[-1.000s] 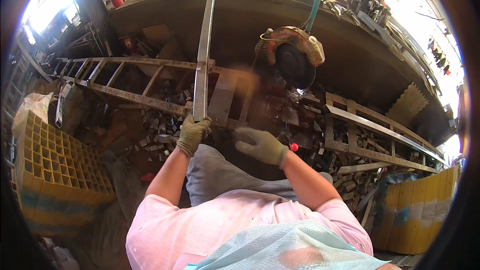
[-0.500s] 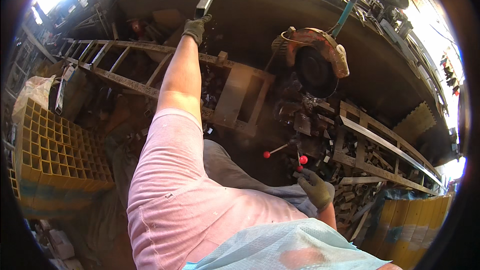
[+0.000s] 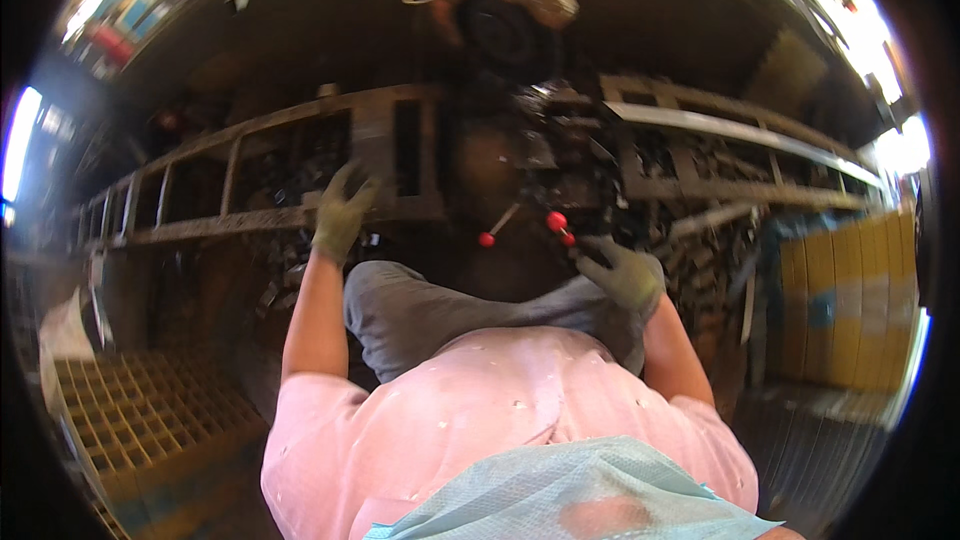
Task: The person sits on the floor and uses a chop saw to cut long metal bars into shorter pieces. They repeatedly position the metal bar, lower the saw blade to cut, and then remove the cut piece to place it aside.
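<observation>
Between frame rails [image 3: 760, 194], offcuts [image 3: 715, 160]; right hand [image 3: 625, 275] near red knobs [image 3: 556, 222]

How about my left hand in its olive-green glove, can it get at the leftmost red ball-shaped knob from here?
Probably yes: your left hand looks empty and open, and nothing visible stands between it and the leftmost red knob, though one view leaves the depth unsure.

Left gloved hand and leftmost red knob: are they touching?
Apart: the head view shows a clear gap between the left hand and leftmost red knob.
</observation>
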{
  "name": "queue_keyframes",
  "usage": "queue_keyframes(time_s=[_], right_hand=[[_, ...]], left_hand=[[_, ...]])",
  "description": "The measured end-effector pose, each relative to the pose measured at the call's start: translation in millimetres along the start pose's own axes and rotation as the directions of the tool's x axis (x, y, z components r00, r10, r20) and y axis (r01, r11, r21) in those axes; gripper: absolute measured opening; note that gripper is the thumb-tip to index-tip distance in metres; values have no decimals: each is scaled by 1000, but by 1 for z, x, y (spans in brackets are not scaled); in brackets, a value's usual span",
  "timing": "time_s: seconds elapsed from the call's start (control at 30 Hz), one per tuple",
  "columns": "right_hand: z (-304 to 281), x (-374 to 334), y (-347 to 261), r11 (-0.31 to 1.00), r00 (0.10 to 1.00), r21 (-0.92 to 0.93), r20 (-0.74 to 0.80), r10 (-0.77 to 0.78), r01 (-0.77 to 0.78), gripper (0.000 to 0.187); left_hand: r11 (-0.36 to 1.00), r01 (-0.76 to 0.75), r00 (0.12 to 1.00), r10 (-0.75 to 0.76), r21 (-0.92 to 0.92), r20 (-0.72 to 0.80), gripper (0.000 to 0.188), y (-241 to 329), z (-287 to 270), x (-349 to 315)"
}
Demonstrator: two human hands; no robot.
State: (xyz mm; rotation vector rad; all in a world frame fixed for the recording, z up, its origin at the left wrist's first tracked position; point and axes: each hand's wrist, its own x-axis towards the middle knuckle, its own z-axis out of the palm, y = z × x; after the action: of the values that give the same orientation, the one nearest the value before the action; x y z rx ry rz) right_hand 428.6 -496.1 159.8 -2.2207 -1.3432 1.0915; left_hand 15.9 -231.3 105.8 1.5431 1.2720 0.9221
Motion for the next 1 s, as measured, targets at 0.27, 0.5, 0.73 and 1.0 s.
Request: queue_keyframes(time_s=[0.27,0.5,0.73,1.0], right_hand=[[-16,47,66,854,983,489,-133,-129,178,57],[-79,184,126,-25,974,974,-226,13,226,35],[-94,346,167,-424,956,871,-149,253,248,36],[-97,395,178,-329,948,912,-152,280,244,53]], left_hand=[[955,294,943,-294,25,154,31,-7,-4,-105],[831,250,803,-465,497,373,37,1,20,-126],[788,21,922,-253,615,293,47,-3,33,-126],[607,-21,956,-221,794,195,52,-32,31,-123]])
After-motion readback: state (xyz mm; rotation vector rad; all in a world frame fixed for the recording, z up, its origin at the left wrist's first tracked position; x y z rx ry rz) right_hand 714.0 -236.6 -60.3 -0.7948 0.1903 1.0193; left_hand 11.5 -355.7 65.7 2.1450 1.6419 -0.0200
